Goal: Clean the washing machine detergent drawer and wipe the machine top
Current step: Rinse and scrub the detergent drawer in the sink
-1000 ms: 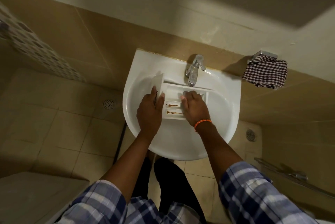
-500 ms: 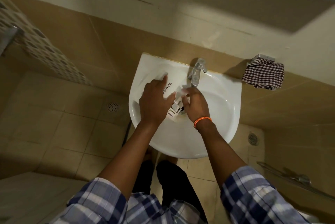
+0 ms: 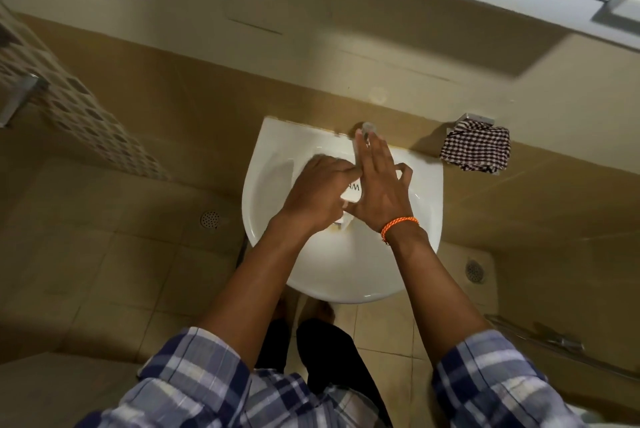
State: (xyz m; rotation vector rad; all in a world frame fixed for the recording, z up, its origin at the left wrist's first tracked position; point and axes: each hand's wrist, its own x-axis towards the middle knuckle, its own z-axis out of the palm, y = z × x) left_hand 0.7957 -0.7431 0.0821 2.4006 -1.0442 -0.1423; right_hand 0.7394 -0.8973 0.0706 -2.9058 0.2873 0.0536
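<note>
The white detergent drawer point(image 3: 353, 191) is in the white wash basin point(image 3: 427, 219), mostly hidden under my hands; only a corner with dark lettering shows. My left hand point(image 3: 317, 195) grips the drawer from the left, fingers curled over it. My right hand point(image 3: 381, 193), with an orange band at the wrist, lies over the drawer's right side with its fingers stretched straight up to the metal tap point(image 3: 367, 129) at the basin's back edge. The washing machine is out of view.
A checked cloth point(image 3: 476, 148) hangs on a holder on the wall right of the basin. Round floor drains point(image 3: 210, 219) point(image 3: 475, 270) sit on either side below. A patterned tiled wall stands at the left, and a metal bar point(image 3: 540, 341) is at the lower right.
The drawer has been turned in the basin and is now mostly covered by my hands. My right hand left the drawer's inside and stretched its fingers up to the tap. The camera tilted.
</note>
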